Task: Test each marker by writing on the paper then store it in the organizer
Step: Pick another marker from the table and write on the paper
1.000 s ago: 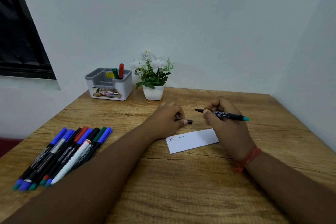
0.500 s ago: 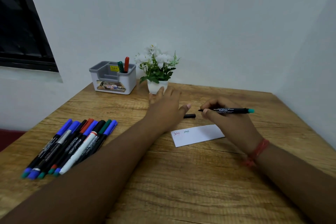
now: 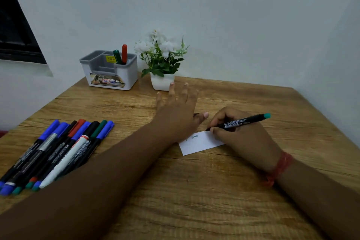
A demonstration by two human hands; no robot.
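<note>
Two hands: right hand [image 3: 243,138] grip clamps slim black marker [image 3: 241,122], tip on white paper [image 3: 200,143]; left hand [image 3: 179,111] fingers spread flat.

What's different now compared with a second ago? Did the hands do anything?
The left hand let go of the small black cap, opened its fingers and now covers the paper's left end. The right hand, still gripping the green-ended marker, brought its tip down to the paper's top edge. The organizer, its two markers and the marker row stayed put.
</note>
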